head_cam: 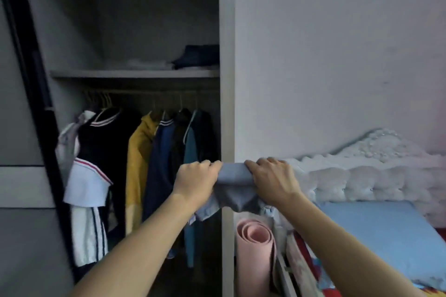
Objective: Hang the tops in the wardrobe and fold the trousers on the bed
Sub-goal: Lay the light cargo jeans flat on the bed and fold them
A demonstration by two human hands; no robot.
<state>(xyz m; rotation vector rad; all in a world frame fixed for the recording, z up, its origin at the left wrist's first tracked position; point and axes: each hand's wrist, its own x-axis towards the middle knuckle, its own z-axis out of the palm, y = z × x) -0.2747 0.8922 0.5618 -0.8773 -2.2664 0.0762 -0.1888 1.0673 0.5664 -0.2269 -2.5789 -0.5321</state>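
Both hands' fingers (212, 164) clamp grey garment (233, 181).

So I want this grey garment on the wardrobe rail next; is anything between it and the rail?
Nothing solid. Both hands, left hand and right hand, grip the grey garment before the open wardrobe. The rail is crowded with hanging tops, though.

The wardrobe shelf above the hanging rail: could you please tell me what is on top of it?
On the shelf lie a dark folded garment and pale folded fabric beside it. Dim light hides anything further back.
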